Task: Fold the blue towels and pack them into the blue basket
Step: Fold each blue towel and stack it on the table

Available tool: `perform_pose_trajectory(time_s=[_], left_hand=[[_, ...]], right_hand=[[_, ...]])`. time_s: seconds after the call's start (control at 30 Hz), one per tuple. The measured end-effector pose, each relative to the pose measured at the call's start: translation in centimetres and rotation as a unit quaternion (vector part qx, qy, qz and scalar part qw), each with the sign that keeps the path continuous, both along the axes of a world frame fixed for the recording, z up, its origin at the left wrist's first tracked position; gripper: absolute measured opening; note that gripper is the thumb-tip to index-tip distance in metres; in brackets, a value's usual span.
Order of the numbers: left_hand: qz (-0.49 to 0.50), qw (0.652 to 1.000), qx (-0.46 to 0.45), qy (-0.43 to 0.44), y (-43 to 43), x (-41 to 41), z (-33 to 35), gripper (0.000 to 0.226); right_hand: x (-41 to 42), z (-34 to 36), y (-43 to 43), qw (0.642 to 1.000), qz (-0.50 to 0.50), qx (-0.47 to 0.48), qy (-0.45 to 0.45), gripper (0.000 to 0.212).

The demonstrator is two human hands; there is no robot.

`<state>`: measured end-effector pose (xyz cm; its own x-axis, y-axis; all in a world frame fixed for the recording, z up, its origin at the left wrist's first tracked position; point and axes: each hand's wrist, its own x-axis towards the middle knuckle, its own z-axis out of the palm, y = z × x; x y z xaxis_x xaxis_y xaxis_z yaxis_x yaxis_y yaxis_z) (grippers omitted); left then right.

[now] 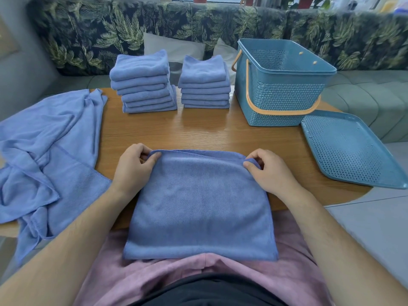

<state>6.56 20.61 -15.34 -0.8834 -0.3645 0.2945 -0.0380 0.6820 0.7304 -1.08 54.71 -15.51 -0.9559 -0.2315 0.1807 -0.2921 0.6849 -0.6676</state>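
Observation:
A blue towel (199, 204) lies folded over in front of me, draped from the table's near edge onto my lap. My left hand (134, 166) pinches its far left corner and my right hand (268, 168) pinches its far right corner. Two stacks of folded blue towels stand at the back of the table: the left stack (144, 85) and the right stack (205, 85). The blue basket (280, 93) with an orange handle stands empty at the back right. A heap of unfolded blue towels (48, 155) spreads over the table's left side.
The basket's blue perforated lid (351, 151) lies flat at the table's right edge, overhanging it. The wooden table (198, 131) shows bare wood between the towel and the stacks. A leaf-patterned sofa (198, 23) with white cushions runs behind.

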Motion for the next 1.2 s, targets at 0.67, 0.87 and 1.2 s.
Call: perform_pose_trajectory(time_s=[0.67,0.87,1.2], left_hand=[[-0.007,0.999,0.035,0.030,-0.1,0.2,0.3,0.021],[-0.007,0.989,0.141,0.045,-0.3,0.2,1.1,0.012],[-0.014,0.988,0.140,0.065,-2.8,-3.6,9.7,0.003]], right_hand=[[0.6,0.5,-0.8,0.986,-0.081,-0.144,0.016,0.019],[0.6,1.8,-0.8,0.979,-0.093,-0.182,0.024,0.025],[-3.5,9.9,-2.0,0.980,-0.059,-0.177,0.066,0.011]])
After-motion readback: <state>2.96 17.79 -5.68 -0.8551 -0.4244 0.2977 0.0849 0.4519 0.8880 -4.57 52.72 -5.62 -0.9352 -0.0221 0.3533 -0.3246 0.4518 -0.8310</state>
